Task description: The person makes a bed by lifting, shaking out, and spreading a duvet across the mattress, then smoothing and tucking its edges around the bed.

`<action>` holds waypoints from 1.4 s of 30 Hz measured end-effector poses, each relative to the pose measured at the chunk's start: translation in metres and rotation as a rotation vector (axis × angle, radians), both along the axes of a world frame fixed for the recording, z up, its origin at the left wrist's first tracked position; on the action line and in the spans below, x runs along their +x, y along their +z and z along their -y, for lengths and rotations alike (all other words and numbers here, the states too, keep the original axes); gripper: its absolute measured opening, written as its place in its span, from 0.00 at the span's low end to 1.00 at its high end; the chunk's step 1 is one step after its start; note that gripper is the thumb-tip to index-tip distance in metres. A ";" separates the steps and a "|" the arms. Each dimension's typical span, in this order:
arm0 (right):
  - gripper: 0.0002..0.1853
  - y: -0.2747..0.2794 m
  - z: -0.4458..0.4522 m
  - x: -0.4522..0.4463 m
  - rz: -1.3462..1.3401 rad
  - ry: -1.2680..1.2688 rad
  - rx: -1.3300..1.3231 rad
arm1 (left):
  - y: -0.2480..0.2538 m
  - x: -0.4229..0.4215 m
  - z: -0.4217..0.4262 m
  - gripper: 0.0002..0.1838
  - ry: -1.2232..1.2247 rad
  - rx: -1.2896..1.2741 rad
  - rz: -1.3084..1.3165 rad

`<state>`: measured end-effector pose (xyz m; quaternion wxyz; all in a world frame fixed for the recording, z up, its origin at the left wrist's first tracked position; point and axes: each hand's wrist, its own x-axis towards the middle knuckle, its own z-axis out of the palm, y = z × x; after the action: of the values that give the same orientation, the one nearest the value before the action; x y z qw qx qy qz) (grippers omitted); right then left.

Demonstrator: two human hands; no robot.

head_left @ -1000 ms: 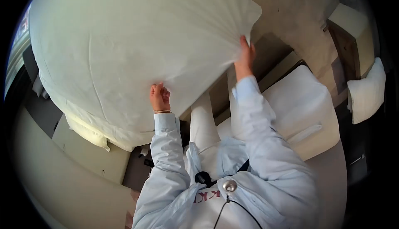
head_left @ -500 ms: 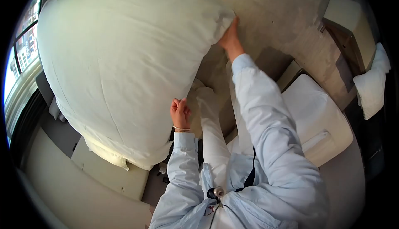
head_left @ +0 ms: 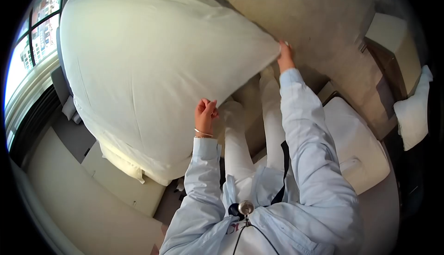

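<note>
A large white duvet (head_left: 152, 56) is spread over the bed, its surface puffed with a few long creases. My right hand (head_left: 286, 59) grips its corner, which is pulled out to a taut point to the right of the bed. Nearer my body, my left hand (head_left: 206, 115) is closed at the duvet's side edge, the fingers curled and the thumb pressed against them. The cloth inside the left fingers is mostly hidden.
A white pillow (head_left: 124, 165) pokes out from the duvet at the headboard end. Behind me stands a white cushioned seat (head_left: 356, 148). Farther right are a pale upholstered chair (head_left: 386, 33) and a white cloth (head_left: 413, 116). Windows (head_left: 44, 37) line the left.
My right hand has moved right and toward me, stretching the duvet corner into a straighter line. My left hand has risen slightly along the edge. The view has shifted a little.
</note>
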<state>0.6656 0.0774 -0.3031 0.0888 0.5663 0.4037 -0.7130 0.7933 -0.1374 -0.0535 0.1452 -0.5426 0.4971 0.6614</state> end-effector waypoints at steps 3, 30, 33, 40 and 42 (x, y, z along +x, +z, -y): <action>0.13 0.023 -0.008 0.017 -0.018 0.192 0.368 | 0.023 -0.010 0.013 0.14 0.053 -0.025 -0.021; 0.11 0.552 0.048 -0.274 -1.348 1.023 0.439 | 0.178 -0.320 0.080 0.14 0.466 0.281 -0.662; 0.11 0.556 0.069 -0.325 -1.306 1.044 0.343 | 0.205 -0.366 0.089 0.16 0.369 0.308 -0.719; 0.10 0.565 0.099 -0.478 -1.444 1.309 0.182 | 0.224 -0.409 0.124 0.18 0.655 0.272 -0.815; 0.09 0.559 0.114 -0.507 -1.388 1.321 0.035 | 0.222 -0.418 0.133 0.18 0.896 0.310 -0.819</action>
<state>0.1587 -0.0366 0.2555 0.2056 -0.3232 0.6147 -0.6895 0.3753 -0.2706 0.1683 -0.2717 -0.3733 0.1349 0.8767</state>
